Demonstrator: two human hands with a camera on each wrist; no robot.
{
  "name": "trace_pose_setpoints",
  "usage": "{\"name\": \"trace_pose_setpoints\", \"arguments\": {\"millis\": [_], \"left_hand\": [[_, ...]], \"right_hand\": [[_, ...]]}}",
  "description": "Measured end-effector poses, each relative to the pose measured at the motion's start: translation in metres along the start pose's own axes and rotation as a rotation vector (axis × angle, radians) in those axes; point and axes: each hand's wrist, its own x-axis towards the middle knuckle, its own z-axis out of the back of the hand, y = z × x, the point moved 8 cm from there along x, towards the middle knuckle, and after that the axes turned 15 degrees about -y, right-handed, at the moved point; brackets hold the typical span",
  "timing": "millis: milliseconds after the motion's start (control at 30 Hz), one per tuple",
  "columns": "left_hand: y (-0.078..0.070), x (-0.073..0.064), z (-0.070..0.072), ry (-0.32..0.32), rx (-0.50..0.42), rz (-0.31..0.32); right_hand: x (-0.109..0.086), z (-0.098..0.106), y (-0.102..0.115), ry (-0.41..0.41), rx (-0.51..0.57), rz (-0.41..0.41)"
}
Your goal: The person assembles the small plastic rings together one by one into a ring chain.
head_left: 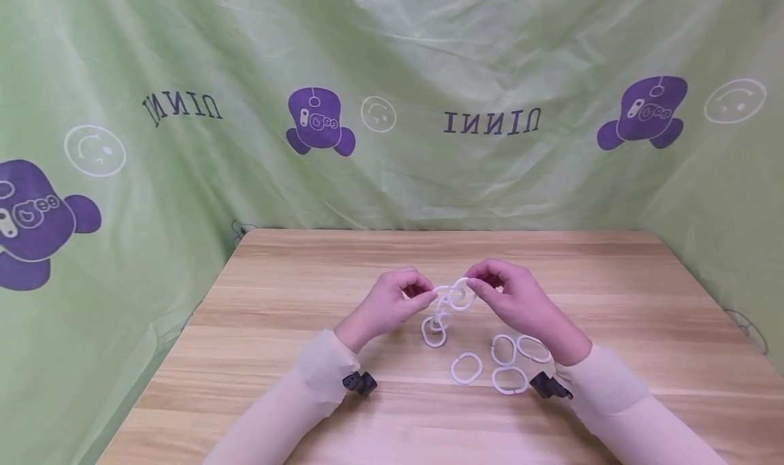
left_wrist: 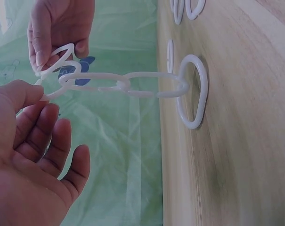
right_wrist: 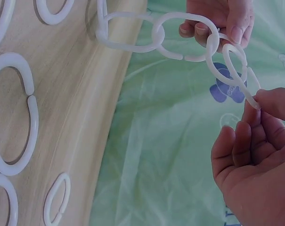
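Observation:
Several white plastic C-shaped rings are linked into a short chain (left_wrist: 97, 75) that hangs from my left hand (head_left: 392, 301). Its lowest ring (head_left: 424, 333) meets the wooden tabletop. Thumb and index finger of my left hand pinch the chain's top ring, while the other fingers are loosely bent. My right hand (head_left: 514, 298) pinches another white ring (right_wrist: 248, 96) between thumb and index finger. In the right wrist view this ring passes through the chain's top ring. Fingertips partly hide the held parts of both rings.
Loose white rings lie on the table (head_left: 294, 383) before my right forearm: one ring (head_left: 454, 370) apart, and three close together, including a lower ring (head_left: 510, 392). A green curtain (head_left: 398, 186) with purple prints hangs behind the table and along both sides.

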Motion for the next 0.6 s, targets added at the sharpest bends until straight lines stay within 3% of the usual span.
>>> {"name": "trace_pose_setpoints", "arguments": {"millis": [367, 600], "left_hand": [[-0.006, -0.001, -0.004, 0.020, 0.005, -0.074], [-0.008, -0.001, -0.005, 0.036, 0.021, -0.112]], "right_hand": [[-0.001, -0.002, 0.011, -0.060, -0.072, 0.162], [-0.002, -0.004, 0.015, -0.099, -0.099, 0.192]]}}
